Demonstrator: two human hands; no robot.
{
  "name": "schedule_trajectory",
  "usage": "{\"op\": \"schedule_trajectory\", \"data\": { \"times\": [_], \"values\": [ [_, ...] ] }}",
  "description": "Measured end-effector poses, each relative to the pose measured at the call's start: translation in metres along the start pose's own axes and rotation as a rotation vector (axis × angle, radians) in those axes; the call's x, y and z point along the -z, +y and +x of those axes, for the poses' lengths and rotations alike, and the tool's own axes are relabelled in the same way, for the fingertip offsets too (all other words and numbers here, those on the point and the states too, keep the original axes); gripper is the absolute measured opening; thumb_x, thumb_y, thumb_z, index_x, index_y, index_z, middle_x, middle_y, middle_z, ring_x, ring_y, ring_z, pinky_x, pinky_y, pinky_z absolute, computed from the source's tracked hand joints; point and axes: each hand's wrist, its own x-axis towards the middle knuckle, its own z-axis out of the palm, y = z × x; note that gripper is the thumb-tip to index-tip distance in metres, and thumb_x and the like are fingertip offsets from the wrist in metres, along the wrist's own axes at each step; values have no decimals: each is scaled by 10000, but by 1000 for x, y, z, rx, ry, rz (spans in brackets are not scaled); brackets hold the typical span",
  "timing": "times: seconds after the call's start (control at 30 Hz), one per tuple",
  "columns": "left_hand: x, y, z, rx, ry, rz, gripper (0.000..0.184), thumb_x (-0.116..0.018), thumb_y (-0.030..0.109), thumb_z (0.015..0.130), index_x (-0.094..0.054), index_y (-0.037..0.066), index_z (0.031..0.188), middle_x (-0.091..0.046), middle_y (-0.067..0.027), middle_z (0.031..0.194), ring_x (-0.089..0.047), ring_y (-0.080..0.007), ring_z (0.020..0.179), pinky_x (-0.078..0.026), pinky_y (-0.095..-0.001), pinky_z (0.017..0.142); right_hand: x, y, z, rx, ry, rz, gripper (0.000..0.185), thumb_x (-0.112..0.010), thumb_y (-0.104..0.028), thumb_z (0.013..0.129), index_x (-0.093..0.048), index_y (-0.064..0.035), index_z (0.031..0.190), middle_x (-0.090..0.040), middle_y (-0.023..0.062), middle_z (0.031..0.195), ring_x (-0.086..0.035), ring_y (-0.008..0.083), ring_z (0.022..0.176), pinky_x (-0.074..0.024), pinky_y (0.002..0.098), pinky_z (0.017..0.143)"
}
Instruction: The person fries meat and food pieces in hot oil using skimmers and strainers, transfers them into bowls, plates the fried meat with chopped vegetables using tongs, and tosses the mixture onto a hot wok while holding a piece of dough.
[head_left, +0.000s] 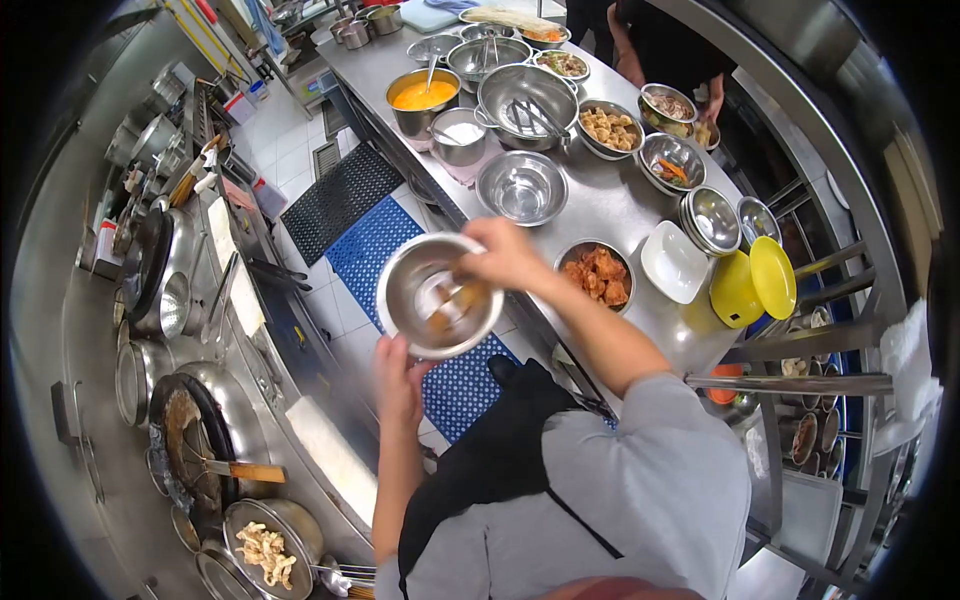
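Observation:
A steel bowl (397, 290) is held over the floor between the two counters, tilted so its inside shows. Some small brown and yellowish pieces lie in it, blurred. My left hand (402, 375) grips the bowl's lower left rim, thumb up against it. My right hand (503, 258) reaches over the bowl's right rim with its fingers closed, partly blurred; whether it holds a piece or just the rim is unclear. Nearest on the steel counter are an empty steel bowl (522, 188) and a bowl of reddish-brown fried pieces (598, 276).
The counter (640, 225) also bears an orange-liquid pot (424, 97), strainers, filled bowls, a white dish (673, 262) and yellow containers (737, 290). Another person (680, 40) stands behind it. At left are a wok (190, 430), a strainer with fried food (266, 552) and a white cloth (335, 460).

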Motion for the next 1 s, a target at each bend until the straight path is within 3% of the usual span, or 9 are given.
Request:
{"op": "schedule_trajectory", "data": {
  "times": [0.13, 0.23, 0.37, 0.5, 0.67, 0.8, 0.87, 0.93, 1.0],
  "values": [
    [78, 12, -78, -119, 314, -3, 85, -608, 109, 936, -573, 33, 950, -638, -79, 969, -656, -167, 847, -579, -309, 675, -92, -58, -4, 265, -207, 73, 265, -773, -244, 722, -702, -20, 844, -677, 93, 741, -624, 176, 620, -491, 357, 573],
    [95, 27, -138, -237, 540, -27, 153, -622, 100, 929, -524, 86, 814, -612, -20, 779, -608, -101, 682, -529, -245, 615, -125, -101, -23, 66, -616, 411, 308, -721, -316, 843, -696, -10, 852, -662, 69, 712, -586, 123, 538, -462, 298, 477],
    [126, 27, -192, -243, 585, -68, 168, -629, 73, 919, -521, 89, 792, -553, 4, 730, -560, -87, 644, -533, -247, 619, -147, -114, -46, -6, -732, 556, 336, -654, -355, 922, -681, -20, 923, -625, 31, 658, -537, 68, 489, -428, 217, 425],
    [112, 18, -181, -137, 541, -30, 125, -606, 40, 914, -544, 60, 807, -604, -41, 817, -617, -130, 727, -553, -271, 658, -135, -91, -67, 34, -746, 493, 346, -641, -364, 931, -665, -22, 886, -593, 20, 623, -527, 71, 478, -421, 218, 419],
    [90, -14, -114, 79, 89, -14, 114, -606, 61, 924, -569, 12, 827, -649, -109, 894, -660, -178, 793, -590, -313, 689, -54, -34, -76, -200, -329, 489, 304, -605, -331, 948, -670, -38, 902, -641, 21, 734, -550, 69, 527, -428, 217, 440],
    [31, -50, -64, 388, -293, 109, 122, -637, 119, 917, -621, -2, 914, -663, -85, 890, -669, -159, 799, -602, -315, 720, 19, 12, -119, -312, -95, 294, 291, -638, -330, 910, -684, -47, 864, -659, 20, 744, -567, 86, 563, -457, 247, 481],
    [0, -74, -46, 494, -462, 209, 157, -634, 140, 922, -632, -15, 950, -659, -82, 893, -670, -161, 791, -602, -305, 719, 44, 47, -145, -285, -88, 107, 247, -654, -278, 880, -685, -33, 871, -682, 53, 762, -610, 137, 602, -486, 297, 560],
    [-28, -100, -35, 556, -629, 252, 168, -639, 157, 927, -635, -9, 945, -662, -81, 904, -668, -158, 804, -596, -296, 711, 62, 51, -174, -230, 120, -206, 205, -657, -229, 848, -688, -29, 877, -692, 113, 773, -663, 242, 669, -508, 367, 657],
    [-51, -128, -26, 634, -741, 240, 146, -612, 153, 952, -628, 8, 949, -667, -68, 921, -664, -162, 833, -583, -317, 776, 76, 61, -193, -347, 192, -340, 189, -662, -217, 833, -694, -37, 882, -689, 143, 783, -672, 304, 721, -512, 400, 691]
  ]
}}
